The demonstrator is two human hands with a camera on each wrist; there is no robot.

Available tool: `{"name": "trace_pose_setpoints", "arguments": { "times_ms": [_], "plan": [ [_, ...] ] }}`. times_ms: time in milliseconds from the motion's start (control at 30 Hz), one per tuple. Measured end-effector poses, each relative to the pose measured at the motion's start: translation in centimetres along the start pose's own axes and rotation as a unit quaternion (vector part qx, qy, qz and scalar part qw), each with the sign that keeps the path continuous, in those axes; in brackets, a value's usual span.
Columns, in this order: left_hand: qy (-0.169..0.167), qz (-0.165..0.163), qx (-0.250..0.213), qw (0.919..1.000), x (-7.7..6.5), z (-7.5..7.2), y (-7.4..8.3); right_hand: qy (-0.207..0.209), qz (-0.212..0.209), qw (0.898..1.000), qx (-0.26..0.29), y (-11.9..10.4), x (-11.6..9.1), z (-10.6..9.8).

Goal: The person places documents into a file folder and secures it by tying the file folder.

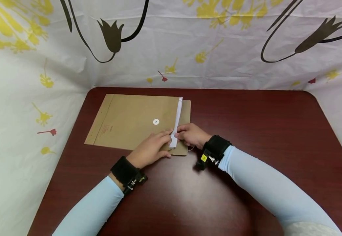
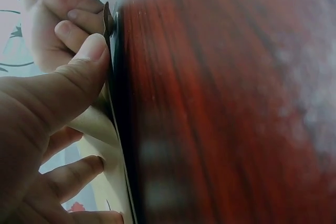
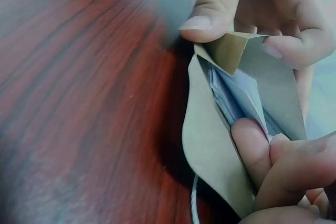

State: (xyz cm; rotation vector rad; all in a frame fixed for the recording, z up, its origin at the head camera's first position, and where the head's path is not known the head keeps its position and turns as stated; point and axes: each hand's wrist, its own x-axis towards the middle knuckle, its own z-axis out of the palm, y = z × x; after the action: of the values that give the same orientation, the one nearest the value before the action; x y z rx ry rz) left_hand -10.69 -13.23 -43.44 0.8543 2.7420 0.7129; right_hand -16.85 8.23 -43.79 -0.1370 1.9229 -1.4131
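Note:
A brown paper document envelope [image 1: 132,119] lies flat on the table with its flap [image 1: 185,114] folded out to the right. White papers [image 1: 177,119] stick out of its mouth as a narrow strip. At the near corner of the mouth is my left hand [image 1: 151,147], thumb and forefinger on either side of the folded side [image 3: 231,51], which stands spread apart. My right hand [image 1: 194,135] pinches the papers' edge between thumb and finger, over the flap. Inside the mouth, a stack of folded sheets [image 3: 236,95] shows in the right wrist view.
The dark red-brown wooden table [image 1: 262,131] stretches to the right and toward me. A white string [image 3: 195,200] hangs from the flap. A white button disc [image 1: 156,122] sits on the envelope. Patterned white cloth [image 1: 174,42] hangs behind the table and along its sides.

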Motion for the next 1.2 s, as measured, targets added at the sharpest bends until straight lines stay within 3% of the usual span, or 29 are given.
{"name": "trace_pose_setpoints", "arguments": {
  "times_ms": [667, 900, 1033, 1200],
  "plan": [
    [0.005, 0.002, -0.002, 1.0000, -0.1, 0.0, 0.0, -0.011, -0.003, 0.998, -0.058, -1.3, 1.4, 0.6],
    [-0.036, 0.000, -0.016, 0.9992, 0.1, 0.0, -0.3, 0.047, -0.018, 0.994, -0.094, -0.2, 0.3, 0.1],
    [-0.033, -0.002, 0.024, 0.9992, 0.0, -0.8, -1.0, 0.073, -0.043, 0.992, -0.093, 0.6, -0.8, -0.6],
    [-0.033, -0.024, 0.096, 0.9946, -0.5, -2.0, -2.2, 0.077, -0.048, 0.994, -0.067, 1.4, -2.2, -1.4]
  ]
}}
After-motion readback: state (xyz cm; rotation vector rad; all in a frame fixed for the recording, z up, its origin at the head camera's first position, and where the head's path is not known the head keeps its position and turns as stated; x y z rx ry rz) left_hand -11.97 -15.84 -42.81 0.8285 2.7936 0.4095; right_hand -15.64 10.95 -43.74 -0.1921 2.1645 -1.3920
